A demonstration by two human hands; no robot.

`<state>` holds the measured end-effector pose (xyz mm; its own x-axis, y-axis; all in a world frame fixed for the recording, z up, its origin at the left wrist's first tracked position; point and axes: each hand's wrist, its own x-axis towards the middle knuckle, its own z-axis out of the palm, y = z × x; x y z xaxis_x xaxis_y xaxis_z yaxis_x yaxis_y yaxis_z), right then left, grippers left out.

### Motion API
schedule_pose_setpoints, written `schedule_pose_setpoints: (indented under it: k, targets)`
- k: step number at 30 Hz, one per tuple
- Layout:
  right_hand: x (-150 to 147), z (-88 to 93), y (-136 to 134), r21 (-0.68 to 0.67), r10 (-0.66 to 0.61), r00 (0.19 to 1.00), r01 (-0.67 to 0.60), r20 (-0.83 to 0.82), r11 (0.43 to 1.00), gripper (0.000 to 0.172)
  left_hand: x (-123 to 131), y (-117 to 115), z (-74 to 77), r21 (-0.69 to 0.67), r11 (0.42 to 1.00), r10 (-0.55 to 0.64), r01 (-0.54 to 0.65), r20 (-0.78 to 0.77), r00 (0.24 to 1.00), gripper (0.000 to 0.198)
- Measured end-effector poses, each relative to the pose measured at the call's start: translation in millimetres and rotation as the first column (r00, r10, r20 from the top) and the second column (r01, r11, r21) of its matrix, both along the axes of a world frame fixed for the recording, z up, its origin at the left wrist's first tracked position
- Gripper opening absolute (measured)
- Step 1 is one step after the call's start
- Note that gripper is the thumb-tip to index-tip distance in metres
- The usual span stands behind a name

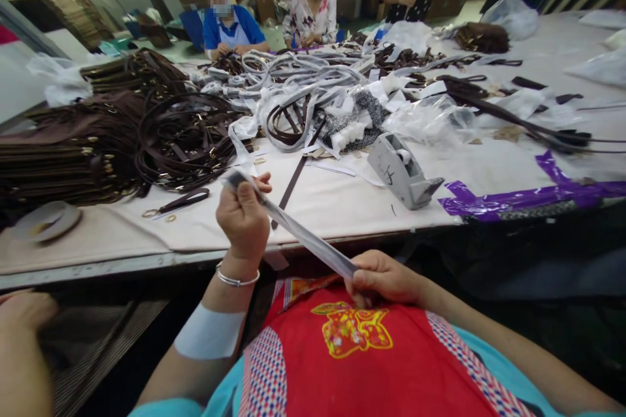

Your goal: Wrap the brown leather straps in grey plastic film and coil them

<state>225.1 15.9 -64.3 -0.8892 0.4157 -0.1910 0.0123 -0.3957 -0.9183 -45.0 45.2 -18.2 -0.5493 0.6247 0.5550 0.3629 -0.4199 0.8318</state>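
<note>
Stretched between my two hands is a strap wrapped in whitish-grey film. My left hand pinches its upper end, where a loose tail of film runs up toward the heap. Lower and to the right, my right hand grips the other end in front of the red apron. Past my left hand, a narrow dark brown strap lies on the table. A short brown strap loop with a gold ring rests to the left.
Brown leather pieces are stacked at left beside coiled brown straps. A tape roll and grey tape dispenser sit near the edge. Wrapped straps heap mid-table. Several people work beyond; another person's arm is at left.
</note>
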Motion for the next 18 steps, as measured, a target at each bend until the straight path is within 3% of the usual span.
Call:
schedule_pose_setpoints:
  k: [1, 3, 5, 7, 9, 11, 13, 15, 16, 17, 18]
  targets:
    - [3.1, 4.5, 1.7, -0.053, -0.048, 0.998, 0.045, -0.045, 0.998, 0.047, -0.1, -2.5, -11.1, -0.031, 0.999, 0.027, -0.036, -0.251, 0.968, 0.03]
    - [9.1, 13.0, 8.1, -0.115, -0.172, 0.976, 0.157, -0.135, 0.981, 0.046, 0.5, -9.1, -32.6, -0.092, 0.996, -0.052, -0.01, -0.642, 0.765, 0.027]
    - [14.4, 19.9, 17.6, -0.134, -0.311, 0.932, 0.289, -0.188, 0.948, 0.045, 3.9, -16.8, -50.7, -0.209, 0.973, -0.23, 0.101, -0.813, 0.534, 0.027]
    - [19.1, 23.8, 29.1, -0.053, -0.411, 0.9, 0.408, -0.145, 0.911, 0.044, 10.7, -25.7, -62.4, -0.394, 0.902, -0.433, 0.18, -0.819, 0.376, 0.027]
    - [23.6, 22.9, 41.4, 0.186, -0.48, 0.877, 0.473, -0.011, 0.861, 0.037, 18.8, -36.0, -66.0, -0.568, 0.796, -0.606, 0.212, -0.737, 0.3, 0.027]
    - [27.4, 17.4, 53.2, 0.497, -0.57, 0.817, 0.459, 0.089, 0.736, 0.027, 25.6, -47.1, -60.6, -0.692, 0.663, -0.748, 0.286, -0.599, 0.286, 0.028]
    - [29.2, 9.5, 62.9, 0.744, -0.614, 0.786, 0.37, 0.069, 0.557, 0.021, 29.9, -57.4, -48.2, -0.763, 0.454, -0.889, 0.461, -0.352, 0.293, 0.032]
    - [27.1, 2.5, 67.7, 0.86, -0.556, 0.831, 0.263, 0.029, 0.437, 0.021, 32.5, -65.4, -32.6, -0.707, 0.178, -0.957, 0.685, 0.038, 0.287, 0.037]
    - [24.4, 0.2, 67.6, 0.872, -0.494, 0.869, 0.212, 0.039, 0.441, 0.024, 33.6, -68.1, -24.8, -0.61, 0.068, -0.933, 0.789, 0.242, 0.268, 0.038]
    - [20.7, -1.1, 65.7, 0.854, -0.431, 0.9, 0.175, 0.063, 0.49, 0.03, 34.8, -69.7, -17.6, -0.485, 0.015, -0.879, 0.875, 0.411, 0.243, 0.039]
    - [16.4, -1.3, 62.1, 0.806, -0.383, 0.92, 0.161, 0.087, 0.569, 0.037, 36.3, -70.3, -10.9, -0.349, 0.021, -0.817, 0.937, 0.534, 0.217, 0.041]
